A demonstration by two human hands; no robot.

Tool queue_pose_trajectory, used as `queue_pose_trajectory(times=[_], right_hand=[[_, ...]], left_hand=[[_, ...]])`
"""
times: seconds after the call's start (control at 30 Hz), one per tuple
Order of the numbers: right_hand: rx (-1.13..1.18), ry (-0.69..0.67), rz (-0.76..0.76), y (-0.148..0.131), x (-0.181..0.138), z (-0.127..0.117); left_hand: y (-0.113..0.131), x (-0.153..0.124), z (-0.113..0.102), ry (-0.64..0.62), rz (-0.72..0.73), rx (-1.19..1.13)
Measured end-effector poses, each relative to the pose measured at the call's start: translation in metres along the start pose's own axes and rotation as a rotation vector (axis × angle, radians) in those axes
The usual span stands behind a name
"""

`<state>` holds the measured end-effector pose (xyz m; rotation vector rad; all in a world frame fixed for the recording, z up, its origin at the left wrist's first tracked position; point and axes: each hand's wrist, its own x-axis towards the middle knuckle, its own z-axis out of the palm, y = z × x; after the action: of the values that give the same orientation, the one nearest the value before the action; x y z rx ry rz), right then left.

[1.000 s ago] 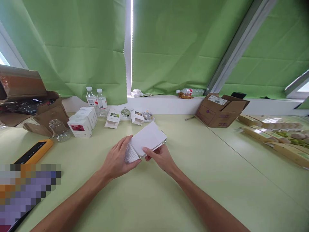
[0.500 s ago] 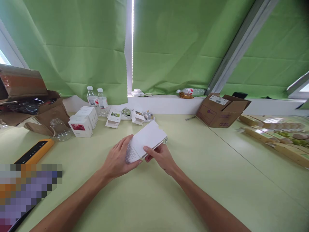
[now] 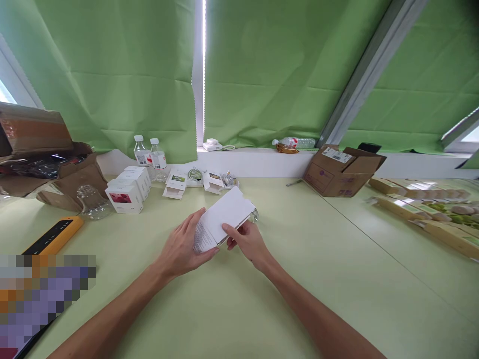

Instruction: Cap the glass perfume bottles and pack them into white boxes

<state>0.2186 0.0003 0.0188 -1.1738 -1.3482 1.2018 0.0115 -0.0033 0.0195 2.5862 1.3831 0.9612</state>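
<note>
A white cardboard box (image 3: pixel 223 215) with fine grey print on its near left side is held above the table, tilted up to the right. My left hand (image 3: pixel 182 244) is closed around its left end, thumb along the lower edge. With the thumb on top and fingers curled underneath, my right hand (image 3: pixel 247 242) grips the box's lower right edge. Something clear and shiny (image 3: pixel 255 215) pokes out at the box's right end; what it is I cannot make out. Behind the hands lie two opened white boxes, a left one (image 3: pixel 174 183) and a right one (image 3: pixel 213 182).
Several white boxes (image 3: pixel 125 197) stand at left beside a clear jar (image 3: pixel 93 202), two water bottles (image 3: pixel 158 158), a torn carton (image 3: pixel 71 174) and an orange power strip (image 3: pixel 56 237). At right are a brown carton (image 3: pixel 329 174) and long packages (image 3: pixel 449 234). A bottle (image 3: pixel 301 142) lies on the ledge.
The box and both hands keep nearly the same place and hold. A little more of the clear shiny thing seems to show at the box's right end. The view shifts slightly.
</note>
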Motion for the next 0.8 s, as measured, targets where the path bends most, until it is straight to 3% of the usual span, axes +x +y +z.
queue_pose_trajectory(times=[0.53,0.8], right_hand=[[0.229,0.013,0.043,-0.005,-0.012,0.013],[0.225,0.065,0.001,-0.007,-0.013,0.016]], left_hand=[[0.002,-0.001,0.000,-0.028,0.033,0.021],[0.004,-0.001,-0.001,-0.020,0.023,0.013]])
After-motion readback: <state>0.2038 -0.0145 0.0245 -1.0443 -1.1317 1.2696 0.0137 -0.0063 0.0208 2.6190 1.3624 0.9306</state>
